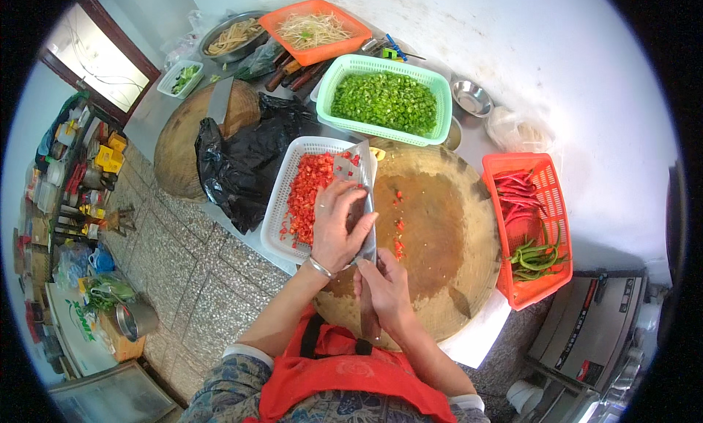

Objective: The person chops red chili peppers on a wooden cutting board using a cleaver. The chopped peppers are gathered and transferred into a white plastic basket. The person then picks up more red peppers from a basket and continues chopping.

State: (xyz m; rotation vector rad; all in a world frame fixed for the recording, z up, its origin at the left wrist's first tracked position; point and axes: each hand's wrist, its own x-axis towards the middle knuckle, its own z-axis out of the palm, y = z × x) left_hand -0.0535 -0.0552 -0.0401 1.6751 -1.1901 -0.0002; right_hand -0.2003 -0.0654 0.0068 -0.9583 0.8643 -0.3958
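Observation:
My right hand [386, 294] grips the wooden handle of a cleaver [367, 176]. Its broad blade is tilted over the right side of a white plastic basket [273, 225], and bits of red chili cling to the metal. Against the blade's left face lies my left hand [340, 220], fingers apart, with a ring and a bangle. Chopped red chili [307, 189] fills much of the basket, partly hidden behind that hand. Right of the blade is a thick round wooden chopping board [439, 225], stained in the middle, with a few red scraps on it.
Beyond the board stands a pale green basket [324, 101] of chopped green peppers. An orange-red basket [557, 209] at right holds whole red and green chilies. A black plastic bag [236, 165] and another cleaver [219, 100] lie over a second round board [176, 143].

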